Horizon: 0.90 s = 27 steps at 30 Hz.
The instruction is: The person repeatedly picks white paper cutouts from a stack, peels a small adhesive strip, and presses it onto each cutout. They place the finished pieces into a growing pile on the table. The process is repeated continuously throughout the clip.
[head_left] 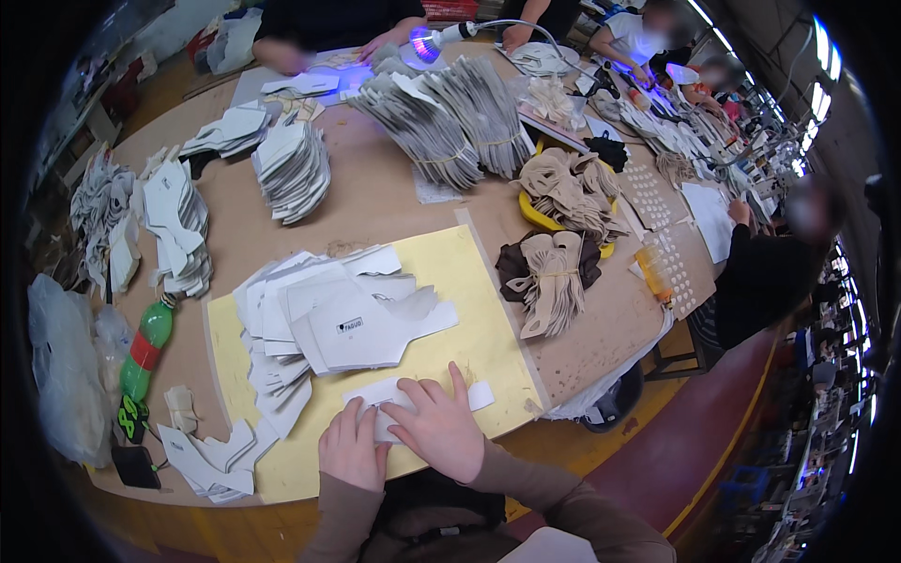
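Note:
A narrow white cut piece (481, 394) lies on the yellow sheet (450, 267) at the table's near edge, partly hidden by my hands. My left hand (353, 448) is bent around its left part, fingertips on top and thumb towards me. Across its middle rests my right hand (439, 424), fingers spread and the little finger raised. Just beyond, a fanned pile of white and grey shoe-upper-shaped pieces (352, 324) covers much of the sheet. The top piece of that pile bears a small dark stamp.
Banded grey stacks (450, 122) stand at the back under a lamp (427, 44). Beige banded pieces (554, 281) lie right. A green bottle (147, 347), plastic bag (64, 366) and loose white pieces (211, 460) sit left. Other people work across the table and at right.

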Each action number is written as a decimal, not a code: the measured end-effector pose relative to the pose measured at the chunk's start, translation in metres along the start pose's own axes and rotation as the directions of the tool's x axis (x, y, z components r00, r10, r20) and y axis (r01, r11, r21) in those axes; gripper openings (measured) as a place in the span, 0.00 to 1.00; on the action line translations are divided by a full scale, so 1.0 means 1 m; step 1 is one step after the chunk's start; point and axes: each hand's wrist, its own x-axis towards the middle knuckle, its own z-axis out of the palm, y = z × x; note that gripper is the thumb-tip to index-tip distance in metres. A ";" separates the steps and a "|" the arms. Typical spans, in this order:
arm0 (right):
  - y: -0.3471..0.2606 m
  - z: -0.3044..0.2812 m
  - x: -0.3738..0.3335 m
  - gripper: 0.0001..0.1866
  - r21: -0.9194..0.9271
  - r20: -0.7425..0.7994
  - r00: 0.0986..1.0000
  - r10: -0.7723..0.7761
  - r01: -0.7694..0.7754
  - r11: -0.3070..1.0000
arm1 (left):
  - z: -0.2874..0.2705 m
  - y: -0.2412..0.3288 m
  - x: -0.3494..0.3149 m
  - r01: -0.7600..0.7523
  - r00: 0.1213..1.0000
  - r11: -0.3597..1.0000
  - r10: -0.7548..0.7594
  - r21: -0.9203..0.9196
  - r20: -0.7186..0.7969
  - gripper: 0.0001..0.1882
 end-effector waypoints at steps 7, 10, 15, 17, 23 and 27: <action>0.004 0.001 0.004 0.18 0.076 -0.002 1.000 -0.027 0.027 0.997 | 0.000 -0.002 0.000 -0.006 1.000 0.999 0.006 -0.035 0.001 0.31; 0.016 -0.001 0.021 0.24 0.201 -0.106 0.993 0.049 -0.027 0.979 | 0.003 -0.005 -0.002 -0.025 1.000 0.999 0.025 -0.047 -0.010 0.31; 0.036 0.001 0.050 0.34 0.157 -0.282 0.950 0.136 -0.095 0.983 | 0.012 -0.009 -0.009 -0.058 0.996 0.998 0.056 -0.031 -0.064 0.32; 0.038 0.005 0.054 0.36 0.163 -0.262 0.954 0.148 -0.108 0.981 | 0.015 -0.012 -0.012 -0.070 0.995 0.998 0.069 -0.007 -0.078 0.33; 0.047 0.019 0.054 0.30 0.273 -0.328 0.932 0.154 -0.063 0.960 | 0.025 -0.024 -0.011 -0.105 0.992 0.994 0.105 0.003 -0.076 0.35; 0.052 0.021 0.052 0.17 0.348 -0.356 0.920 0.162 -0.030 0.937 | 0.025 -0.029 -0.009 -0.109 0.992 0.994 0.107 -0.015 -0.069 0.34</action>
